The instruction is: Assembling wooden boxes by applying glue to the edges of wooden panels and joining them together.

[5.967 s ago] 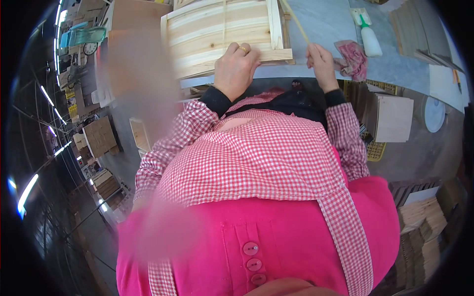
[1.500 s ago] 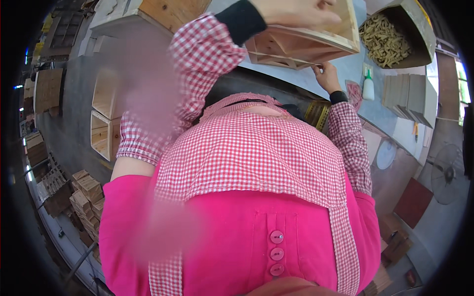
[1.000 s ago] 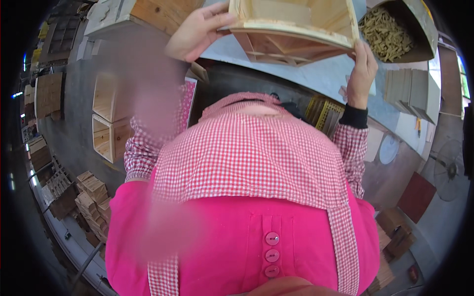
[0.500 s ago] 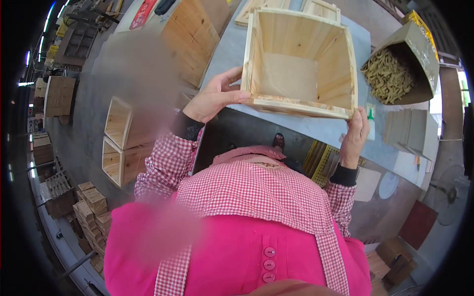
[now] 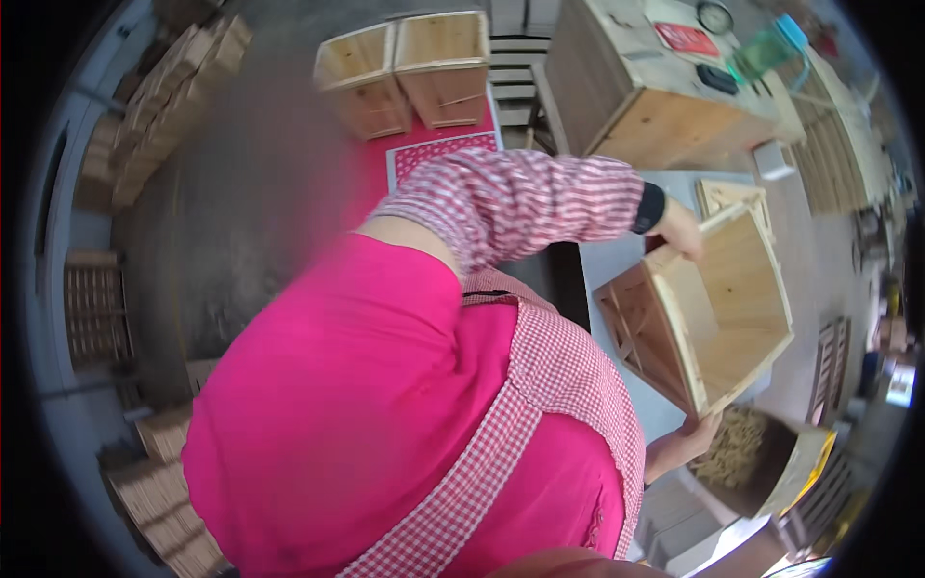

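Note:
An open pale wooden box (image 5: pixel 747 279) with a solid floor inside is tilted over the worktable, its mouth facing up and to the right. My left hand (image 5: pixel 680 231) has its fingers over the far rim of the box. At the near corner, my right hand (image 5: pixel 692 439) is closed on the edge, partly hidden by the box. Both arms wear red checked sleeves with dark cuffs. Flat wooden frame pieces (image 5: pixel 714 195) lie on the table just beyond the box.
Two wooden boxes (image 5: pixel 440 72) stand on a red surface at the far left. A wooden cabinet (image 5: pixel 665 123) beyond the table carries a green bottle (image 5: pixel 768 53) and a black phone-like object (image 5: pixel 717 79). A carton of small wooden pieces (image 5: pixel 732 453) sits near right.
The view has turned, so the two wooden boxes from the left are now at the far side. The held box appears farther right and tilted, with both hands still on it.

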Available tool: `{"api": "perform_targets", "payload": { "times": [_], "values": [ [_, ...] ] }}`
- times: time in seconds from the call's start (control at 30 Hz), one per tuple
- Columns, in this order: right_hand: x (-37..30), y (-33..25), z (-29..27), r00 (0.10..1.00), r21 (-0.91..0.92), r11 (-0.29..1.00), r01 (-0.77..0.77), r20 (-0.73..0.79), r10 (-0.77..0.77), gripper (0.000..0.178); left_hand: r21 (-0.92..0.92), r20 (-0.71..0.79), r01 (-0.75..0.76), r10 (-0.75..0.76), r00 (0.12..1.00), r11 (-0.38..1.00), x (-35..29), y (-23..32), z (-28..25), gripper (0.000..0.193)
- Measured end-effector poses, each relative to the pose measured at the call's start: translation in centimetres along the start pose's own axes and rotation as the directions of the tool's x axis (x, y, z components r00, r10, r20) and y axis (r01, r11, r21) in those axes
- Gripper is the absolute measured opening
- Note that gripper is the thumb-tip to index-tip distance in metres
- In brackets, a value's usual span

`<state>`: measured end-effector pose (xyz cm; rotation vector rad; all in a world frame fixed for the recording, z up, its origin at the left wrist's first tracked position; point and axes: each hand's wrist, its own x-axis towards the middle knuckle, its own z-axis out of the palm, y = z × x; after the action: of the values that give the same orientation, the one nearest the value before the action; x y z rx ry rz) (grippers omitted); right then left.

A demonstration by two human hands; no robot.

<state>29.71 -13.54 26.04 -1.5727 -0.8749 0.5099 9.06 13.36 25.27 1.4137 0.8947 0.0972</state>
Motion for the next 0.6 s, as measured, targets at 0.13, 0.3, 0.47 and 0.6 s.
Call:
{"api": "perform_targets", "payload": {
  "times": [0.13,0.3,0.47,0.6],
  "values": [
    [-1.2,-4.6,4.3,0.968,-0.030,0.995,0.093,0.236,-0.083,0.047,-0.412,-0.269,-0.183,0.072,0.961,0.893,-14.9,-5.3,-1.2,0.033],
    [-1.4,-7.9,12.3,0.747,0.168,0.960,0.224,0.603,-0.280,0.041,-0.641,-0.616,-0.333,-0.204,0.761,0.692,-30.0,-13.9,-0.6,0.039],
    [-1.6,-4.3,17.0,0.623,0.141,0.979,0.149,0.755,-0.204,0.031,-0.692,-0.716,-0.587,-0.501,0.486,0.420,-38.0,-22.8,0.5,0.035],
    [-3.1,-1.1,20.3,0.633,0.029,0.997,0.075,0.771,-0.071,0.027,-0.583,-0.678,-0.785,-0.656,0.331,0.207,-37.6,-33.6,-2.9,0.026]
  ]
}}
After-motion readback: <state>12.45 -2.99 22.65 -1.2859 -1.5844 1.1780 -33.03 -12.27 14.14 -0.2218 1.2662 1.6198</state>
